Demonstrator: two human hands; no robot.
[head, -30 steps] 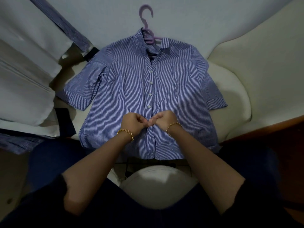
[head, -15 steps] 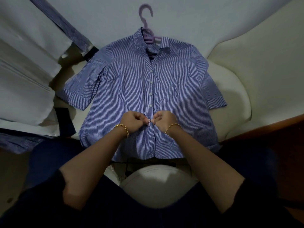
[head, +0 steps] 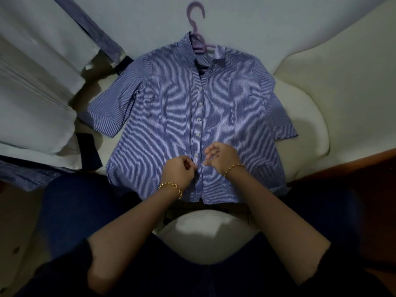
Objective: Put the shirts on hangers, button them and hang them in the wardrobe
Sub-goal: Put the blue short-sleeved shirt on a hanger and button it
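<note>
- Head view: a blue-and-white striped shirt (head: 171,116) lies flat, front up, on a cream cushion (head: 304,129). It stretches away from both hands, and its hem is under the wrists.
- A lilac hanger (head: 198,42) sits inside the collar at the far end of the shirt from the hands, with its hook pointing away.
- The left hand (head: 179,171) has curled fingers and pinches the shirt's front edge at the placket, just short of the nearest fastened button (head: 196,154).
- Below that pinch the placket gapes slightly.
- The right hand (head: 222,157) is just beside the left, across the placket. Its fingers are loosely curled and hold nothing.
- Fastened buttons run in a row from just beyond the hands up to the collar.
- A gold bracelet (head: 171,186) circles each wrist.
- Folded pale cloth (head: 32,116) lies well to the left of the left hand.
</note>
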